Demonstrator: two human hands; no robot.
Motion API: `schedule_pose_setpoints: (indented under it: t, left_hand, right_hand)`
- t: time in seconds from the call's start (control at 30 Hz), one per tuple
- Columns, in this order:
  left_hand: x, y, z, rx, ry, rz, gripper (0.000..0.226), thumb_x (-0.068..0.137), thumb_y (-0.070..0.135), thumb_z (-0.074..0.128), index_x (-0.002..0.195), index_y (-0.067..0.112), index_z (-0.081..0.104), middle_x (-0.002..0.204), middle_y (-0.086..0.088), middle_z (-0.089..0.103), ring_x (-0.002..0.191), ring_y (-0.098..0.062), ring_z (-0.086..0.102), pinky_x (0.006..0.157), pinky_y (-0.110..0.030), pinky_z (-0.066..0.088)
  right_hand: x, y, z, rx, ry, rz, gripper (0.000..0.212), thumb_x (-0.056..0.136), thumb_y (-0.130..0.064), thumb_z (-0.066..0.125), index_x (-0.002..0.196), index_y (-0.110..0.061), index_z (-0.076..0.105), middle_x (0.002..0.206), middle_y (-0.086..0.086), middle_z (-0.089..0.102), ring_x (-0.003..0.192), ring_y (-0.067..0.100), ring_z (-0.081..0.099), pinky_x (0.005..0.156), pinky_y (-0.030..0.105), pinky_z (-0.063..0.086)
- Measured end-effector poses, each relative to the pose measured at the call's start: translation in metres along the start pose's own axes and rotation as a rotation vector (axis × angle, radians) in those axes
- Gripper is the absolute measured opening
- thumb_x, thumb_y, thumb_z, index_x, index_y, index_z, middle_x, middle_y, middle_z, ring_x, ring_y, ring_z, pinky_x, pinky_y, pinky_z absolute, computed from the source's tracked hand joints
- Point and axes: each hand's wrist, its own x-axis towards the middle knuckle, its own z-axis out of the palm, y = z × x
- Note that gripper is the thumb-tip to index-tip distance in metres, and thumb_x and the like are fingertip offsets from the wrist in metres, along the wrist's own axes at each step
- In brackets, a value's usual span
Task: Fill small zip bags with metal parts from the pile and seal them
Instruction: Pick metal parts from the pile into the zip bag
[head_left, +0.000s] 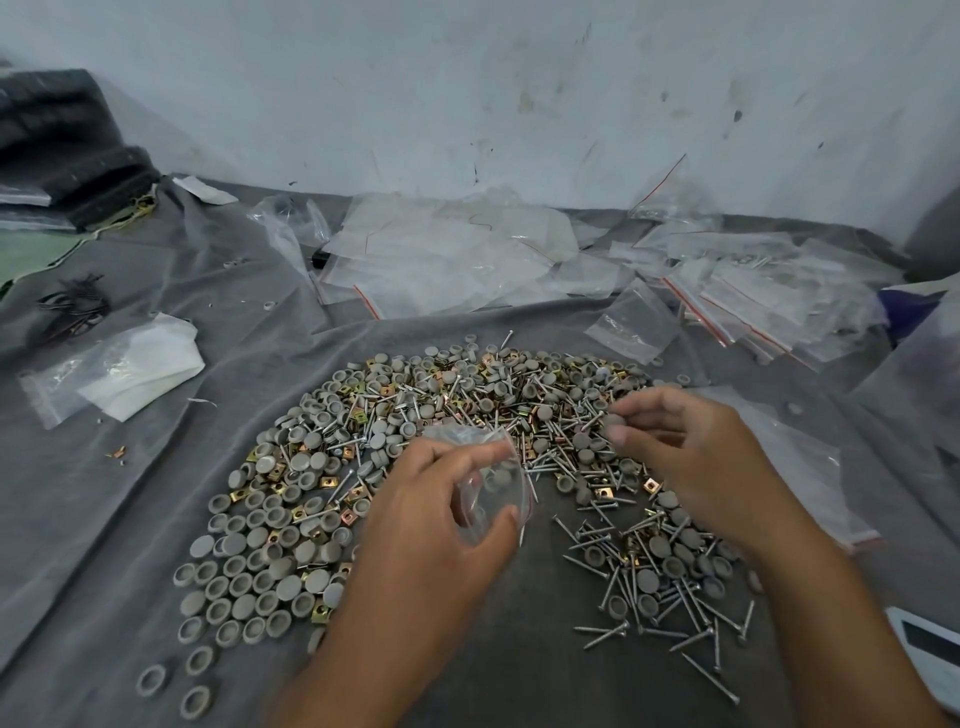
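Left grip (441, 499) curls around a small clear zip bag (493, 488) above the pile (415, 441); right grip (670, 447) pinches 1 grey cap (615, 420) between thumb and fingertips.

A small clear zip bag (493, 483) with a red seal line is held open above the pile (415, 467), a few grey caps inside. The pile spreads in an arc: grey round caps, silver screws, brass-coloured square nuts, on grey cloth.
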Motion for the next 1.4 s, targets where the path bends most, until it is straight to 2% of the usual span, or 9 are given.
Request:
schedule_pose_setpoints:
  t: [0.13, 0.3, 0.47, 0.57, 0.67, 0.77, 0.83, 1.2, 1.4]
  left_hand:
    - [0.002, 0.000, 0.001, 0.000, 0.019, 0.018, 0.037, 0.076, 0.037, 0.075, 0.112, 0.039, 0.067, 0.090, 0.018, 0.051, 0.082, -0.002, 0.053, 0.068, -0.007, 0.037]
    - [0.003, 0.000, -0.001, -0.014, 0.020, 0.045, 0.025, 0.077, 0.026, 0.073, 0.096, 0.040, 0.066, 0.087, 0.017, 0.053, 0.083, 0.002, 0.053, 0.065, -0.009, 0.037]
    - [0.002, 0.000, -0.002, -0.017, 0.032, 0.020, 0.031, 0.079, 0.039, 0.067, 0.110, 0.039, 0.068, 0.090, 0.019, 0.052, 0.084, 0.000, 0.055, 0.067, -0.009, 0.039]
    - [0.002, 0.000, -0.004, -0.029, 0.051, 0.003, 0.040, 0.077, 0.038, 0.073, 0.116, 0.042, 0.066, 0.092, 0.020, 0.052, 0.081, 0.000, 0.056, 0.071, -0.009, 0.041]
    - [0.001, -0.002, -0.006, -0.027, 0.060, -0.002, 0.045, 0.077, 0.029, 0.078, 0.117, 0.043, 0.065, 0.097, 0.022, 0.055, 0.084, -0.002, 0.057, 0.073, -0.007, 0.041]
    - [0.001, -0.001, -0.005, -0.011, 0.043, 0.002, 0.046, 0.078, 0.031, 0.077, 0.121, 0.041, 0.065, 0.097, 0.022, 0.053, 0.087, -0.002, 0.056, 0.074, -0.005, 0.040]
    - [0.001, 0.000, -0.004, -0.006, 0.031, 0.007, 0.046, 0.078, 0.034, 0.074, 0.122, 0.040, 0.065, 0.095, 0.020, 0.052, 0.087, 0.000, 0.055, 0.074, -0.006, 0.040]
    - [0.000, -0.002, -0.001, 0.008, 0.022, 0.008, 0.048, 0.079, 0.033, 0.075, 0.125, 0.039, 0.064, 0.095, 0.021, 0.051, 0.088, -0.003, 0.055, 0.073, -0.007, 0.041]
    - [0.000, -0.002, -0.001, 0.010, 0.016, 0.003, 0.047, 0.079, 0.034, 0.074, 0.124, 0.040, 0.064, 0.094, 0.022, 0.051, 0.086, -0.002, 0.055, 0.072, -0.010, 0.043]
  right_hand:
    - [-0.029, -0.046, 0.034, 0.264, -0.194, -0.345, 0.018, 0.083, -0.029, 0.081, 0.097, -0.031, 0.071, 0.093, -0.007, 0.076, 0.085, 0.012, 0.074, 0.073, 0.018, 0.056]
    - [-0.035, -0.053, 0.060, -0.045, -0.029, -0.622, 0.021, 0.078, -0.010, 0.086, 0.089, -0.020, 0.071, 0.089, -0.016, 0.073, 0.088, -0.001, 0.068, 0.073, 0.010, 0.048]
    - [-0.035, -0.049, 0.055, -0.159, 0.011, -0.677, 0.020, 0.078, -0.018, 0.087, 0.090, -0.020, 0.072, 0.090, -0.016, 0.071, 0.087, -0.003, 0.065, 0.075, 0.006, 0.042]
    - [-0.033, -0.051, 0.032, -0.056, 0.075, -0.585, 0.010, 0.086, -0.025, 0.080, 0.091, -0.027, 0.072, 0.086, -0.018, 0.071, 0.079, 0.002, 0.068, 0.066, 0.011, 0.048]
    - [-0.026, -0.037, -0.005, -0.200, 0.127, -0.234, 0.009, 0.088, -0.032, 0.075, 0.091, -0.035, 0.067, 0.086, -0.017, 0.071, 0.078, -0.002, 0.067, 0.062, 0.011, 0.047]
    - [-0.027, -0.011, -0.029, -0.614, -0.223, 0.283, 0.019, 0.086, -0.039, 0.076, 0.094, -0.034, 0.061, 0.101, -0.014, 0.067, 0.085, 0.000, 0.060, 0.069, 0.021, 0.046]
    - [-0.032, -0.004, -0.026, -0.735, -0.482, 0.433, 0.030, 0.080, -0.041, 0.082, 0.098, -0.034, 0.060, 0.105, -0.013, 0.063, 0.094, 0.003, 0.059, 0.081, 0.025, 0.050]
    - [-0.025, 0.008, -0.005, -0.757, -0.411, 0.365, 0.026, 0.087, -0.012, 0.075, 0.082, -0.033, 0.061, 0.093, -0.012, 0.063, 0.082, 0.003, 0.058, 0.058, 0.017, 0.039]
    - [-0.023, 0.000, -0.008, -0.506, -0.175, 0.200, 0.013, 0.091, -0.028, 0.073, 0.085, -0.038, 0.066, 0.095, -0.017, 0.066, 0.078, -0.003, 0.059, 0.056, 0.012, 0.036]
